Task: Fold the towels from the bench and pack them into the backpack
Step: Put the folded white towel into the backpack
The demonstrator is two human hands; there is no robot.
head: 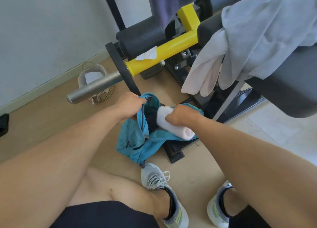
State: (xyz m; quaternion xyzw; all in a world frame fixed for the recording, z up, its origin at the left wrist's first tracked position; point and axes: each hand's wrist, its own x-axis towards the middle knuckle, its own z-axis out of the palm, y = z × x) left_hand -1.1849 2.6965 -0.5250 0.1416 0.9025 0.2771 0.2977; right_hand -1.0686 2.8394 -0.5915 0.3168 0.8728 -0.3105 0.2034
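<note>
A: What's nearest?

B: Two grey sneakers (157, 178) on the tan floor (56, 118), with bare knees and dark shorts at the bottom edge.

A: And the hands?

B: Just beyond the shoes. The left hand (127, 106) grips the rim of the blue backpack (135, 142), fingers curled over the edge, holding the mouth open. The right hand (181, 114) is wrapped around a rolled white towel (175, 126); the roll's far end sits in the dark opening, the near end lies outside on the blue fabric.

A: Where does the backpack sit?

B: On the floor, against the black foot of the counter's frame.

A: Further back?

B: To the right, a grey towel (264, 39) hangs unfolded over the counter (288, 90), with a paler one (204, 73) drooping beneath it. In the middle a yellow tube (171, 49) carries a small white wipe (148, 53), and a steel bar (96, 85) juts left from it. A woven basket (101, 90) stands behind the bar by the wall.
</note>
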